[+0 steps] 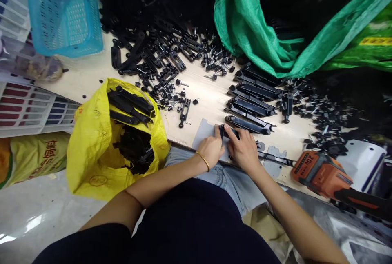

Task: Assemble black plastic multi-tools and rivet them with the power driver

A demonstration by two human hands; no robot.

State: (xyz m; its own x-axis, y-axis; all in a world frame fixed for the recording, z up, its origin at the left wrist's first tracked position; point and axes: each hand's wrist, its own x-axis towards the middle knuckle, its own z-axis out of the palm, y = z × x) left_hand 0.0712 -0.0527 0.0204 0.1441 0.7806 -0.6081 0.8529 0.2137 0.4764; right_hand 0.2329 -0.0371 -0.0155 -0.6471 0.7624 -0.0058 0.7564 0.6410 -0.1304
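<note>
At the table's front edge, both hands are on a black plastic part (226,133) lying over a grey plate (200,131). My left hand (210,149) grips its left end with the fingers closed. My right hand (244,147) lies on its other side, index finger stretched along the top and the rest bent round it. Much of the part is hidden by the fingers. Just beyond the hands lies a row of long black plastic pieces (251,125), side by side.
A yellow bag (88,149) of black parts stands left. Loose black links (177,60) and black-headed screws (214,62) are scattered behind it. An orange power tool (326,174) lies right. A green sack (245,23) and blue basket (64,15) stand at the back.
</note>
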